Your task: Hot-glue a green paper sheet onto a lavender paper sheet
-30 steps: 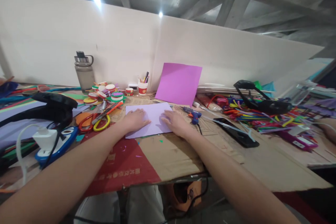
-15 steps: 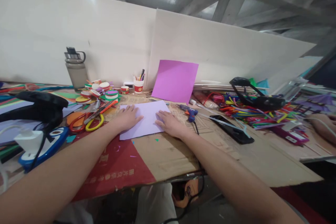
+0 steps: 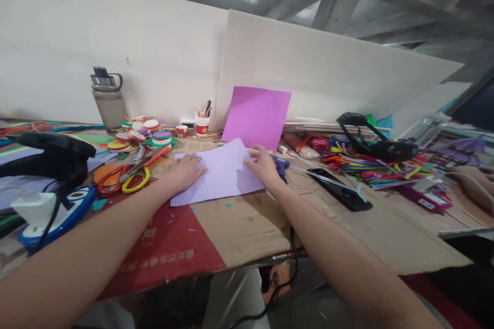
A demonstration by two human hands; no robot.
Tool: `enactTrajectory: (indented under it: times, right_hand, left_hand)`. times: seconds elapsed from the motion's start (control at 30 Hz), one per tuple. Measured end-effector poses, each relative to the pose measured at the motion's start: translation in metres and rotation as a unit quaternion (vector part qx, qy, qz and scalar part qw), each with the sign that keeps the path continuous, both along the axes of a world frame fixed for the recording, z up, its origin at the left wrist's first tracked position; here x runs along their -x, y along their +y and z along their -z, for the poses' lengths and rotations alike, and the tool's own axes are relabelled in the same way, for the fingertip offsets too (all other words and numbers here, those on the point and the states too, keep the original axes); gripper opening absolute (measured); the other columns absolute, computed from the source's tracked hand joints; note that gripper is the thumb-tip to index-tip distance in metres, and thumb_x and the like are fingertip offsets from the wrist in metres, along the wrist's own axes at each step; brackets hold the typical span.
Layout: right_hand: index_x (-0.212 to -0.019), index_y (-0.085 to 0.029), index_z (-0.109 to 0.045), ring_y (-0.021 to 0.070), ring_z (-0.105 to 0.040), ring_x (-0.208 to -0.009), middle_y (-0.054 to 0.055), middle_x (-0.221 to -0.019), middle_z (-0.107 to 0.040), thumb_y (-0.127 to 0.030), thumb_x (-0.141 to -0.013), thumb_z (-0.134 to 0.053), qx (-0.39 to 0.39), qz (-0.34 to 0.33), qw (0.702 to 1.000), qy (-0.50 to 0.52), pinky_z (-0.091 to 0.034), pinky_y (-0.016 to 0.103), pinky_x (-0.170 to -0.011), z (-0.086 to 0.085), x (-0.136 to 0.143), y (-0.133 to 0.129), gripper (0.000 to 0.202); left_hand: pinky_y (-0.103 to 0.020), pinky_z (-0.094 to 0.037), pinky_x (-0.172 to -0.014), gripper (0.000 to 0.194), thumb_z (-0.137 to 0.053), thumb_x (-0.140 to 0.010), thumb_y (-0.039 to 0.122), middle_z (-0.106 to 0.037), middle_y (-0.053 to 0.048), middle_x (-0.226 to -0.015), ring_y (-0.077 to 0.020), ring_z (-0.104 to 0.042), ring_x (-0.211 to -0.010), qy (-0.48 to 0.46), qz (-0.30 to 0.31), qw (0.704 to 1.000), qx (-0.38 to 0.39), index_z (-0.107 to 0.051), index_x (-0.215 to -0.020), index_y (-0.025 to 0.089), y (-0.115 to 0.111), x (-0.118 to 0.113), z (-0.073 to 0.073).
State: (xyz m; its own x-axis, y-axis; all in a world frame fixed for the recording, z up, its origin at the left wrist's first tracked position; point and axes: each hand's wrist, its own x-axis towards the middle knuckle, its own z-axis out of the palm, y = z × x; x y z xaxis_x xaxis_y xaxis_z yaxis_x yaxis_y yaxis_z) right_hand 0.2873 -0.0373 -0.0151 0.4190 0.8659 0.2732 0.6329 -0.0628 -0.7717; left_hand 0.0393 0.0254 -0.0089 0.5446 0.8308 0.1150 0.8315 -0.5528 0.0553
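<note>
A sheet of light purple paper (image 3: 219,175) lies in front of me on the cardboard, its far right part raised and bent. My left hand (image 3: 187,170) rests flat on its left side, with fingers stretched out. At the right edge is my right hand (image 3: 263,164), thumb apart from the fingers, which touch or hover just over the paper. It casts a shadow on the sheet. Behind the right hand, the blue hot glue gun (image 3: 281,164) is partly hidden. A brighter purple sheet (image 3: 257,118) leans against the white board at the back.
Scissors (image 3: 135,180), a blue power strip (image 3: 64,218) and a water bottle (image 3: 108,105) are on the left. A pen cup (image 3: 202,125) stands at the back. Rightward lie a phone (image 3: 341,193), many pipe cleaners (image 3: 347,162) and another person's hand (image 3: 474,185).
My right hand has risen slightly and shifted right. The light purple sheet's far right part has lifted, and more of its right side shows. My left hand stays on the paper.
</note>
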Motion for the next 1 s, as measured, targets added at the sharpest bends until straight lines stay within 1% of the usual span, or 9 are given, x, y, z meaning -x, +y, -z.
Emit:
enactTrajectory:
  times: [0.07,0.13,0.23,0.33,0.4,0.6,0.8,0.93,1.0]
  right_hand:
    - [-0.127,-0.015,-0.046,0.0186,-0.066,-0.089,0.011,-0.111,-0.067,-0.018,-0.07,-0.07,0.0,0.006,0.998,0.056,-0.051,0.031,-0.079,0.001,-0.005,0.002,0.061]
    - [-0.124,-0.014,-0.048,0.0189,-0.067,-0.087,0.012,-0.11,-0.067,-0.017,-0.069,-0.071,0.001,0.007,0.995,0.102,-0.052,0.03,-0.074,0.003,-0.008,0.004,0.06]
    - [-0.116,-0.014,-0.055,0.0185,-0.068,-0.086,0.012,-0.108,-0.069,-0.017,-0.071,-0.069,0.003,-0.022,0.99,0.138,-0.053,0.028,-0.07,0.007,-0.011,0.005,0.048]
    - [-0.105,-0.015,-0.063,0.0178,-0.068,-0.085,0.01,-0.104,-0.072,-0.014,-0.074,-0.064,0.002,-0.075,0.991,0.109,-0.053,0.027,-0.07,0.004,-0.011,0.003,0.031]
    - [-0.103,-0.015,-0.066,0.0179,-0.068,-0.087,0.009,-0.102,-0.073,-0.011,-0.073,-0.062,-0.012,-0.089,0.993,0.075,-0.052,0.027,-0.073,0.0,-0.01,0.0,0.03]
    - [-0.101,-0.015,-0.07,0.0171,-0.068,-0.082,0.008,-0.097,-0.074,-0.009,-0.073,-0.061,-0.024,-0.07,0.997,0.008,-0.051,0.026,-0.071,-0.011,-0.005,-0.009,0.03]
    - [-0.101,-0.014,-0.07,0.0188,-0.067,-0.083,0.009,-0.095,-0.073,-0.015,-0.074,-0.065,-0.024,-0.032,0.999,-0.014,-0.051,0.03,-0.076,-0.013,-0.005,-0.008,0.028]
    - [-0.102,-0.016,-0.069,0.0182,-0.066,-0.085,0.008,-0.096,-0.072,-0.014,-0.073,-0.065,-0.038,-0.029,0.998,-0.042,-0.051,0.033,-0.081,-0.014,-0.005,-0.01,0.029]
    - [-0.1,-0.017,-0.068,0.0183,-0.066,-0.085,0.008,-0.096,-0.072,-0.014,-0.074,-0.065,-0.045,-0.033,0.998,-0.037,-0.051,0.033,-0.081,-0.016,-0.006,-0.011,0.027]
  left_hand:
    - [-0.051,-0.032,-0.106,0.055,-0.036,-0.094,0.047,-0.041,-0.018,-0.147,-0.0324,-0.038,-0.134,-0.002,-0.003,1.0,-0.001,-0.049,-0.135,0.013,-0.001,-0.001,-0.001]
    - [-0.051,-0.031,-0.107,0.055,-0.037,-0.094,0.048,-0.042,-0.019,-0.147,-0.0327,-0.039,-0.134,-0.006,-0.004,1.0,-0.002,-0.049,-0.135,0.012,-0.002,-0.001,-0.002]
    - [-0.049,-0.032,-0.108,0.056,-0.038,-0.094,0.047,-0.041,-0.019,-0.147,-0.0323,-0.04,-0.133,-0.014,-0.002,1.0,0.006,-0.048,-0.135,0.01,-0.004,0.0,-0.004]
    - [-0.049,-0.034,-0.106,0.054,-0.041,-0.093,0.046,-0.043,-0.02,-0.145,-0.0325,-0.043,-0.131,-0.033,-0.006,0.999,0.014,-0.049,-0.134,0.012,-0.006,0.0,-0.006]
    - [-0.051,-0.033,-0.106,0.053,-0.042,-0.092,0.046,-0.045,-0.02,-0.143,-0.0332,-0.043,-0.131,-0.04,-0.009,0.999,0.009,-0.049,-0.133,0.012,-0.007,0.0,-0.006]
    - [-0.05,-0.033,-0.106,0.055,-0.04,-0.093,0.048,-0.044,-0.02,-0.144,-0.0327,-0.044,-0.131,-0.034,-0.011,0.999,0.006,-0.048,-0.134,0.012,-0.004,0.001,-0.002]
    - [-0.049,-0.032,-0.108,0.057,-0.039,-0.092,0.049,-0.042,-0.019,-0.146,-0.0317,-0.041,-0.133,-0.025,-0.012,1.0,-0.005,-0.047,-0.135,0.012,-0.001,0.001,0.001]
    - [-0.051,-0.032,-0.107,0.056,-0.038,-0.092,0.049,-0.042,-0.02,-0.145,-0.032,-0.04,-0.134,-0.036,-0.003,0.999,-0.009,-0.049,-0.134,0.013,0.001,0.002,0.004]
    - [-0.052,-0.032,-0.107,0.056,-0.039,-0.092,0.048,-0.043,-0.021,-0.145,-0.0334,-0.04,-0.133,-0.047,0.002,0.999,-0.006,-0.05,-0.133,0.012,0.001,0.002,0.004]
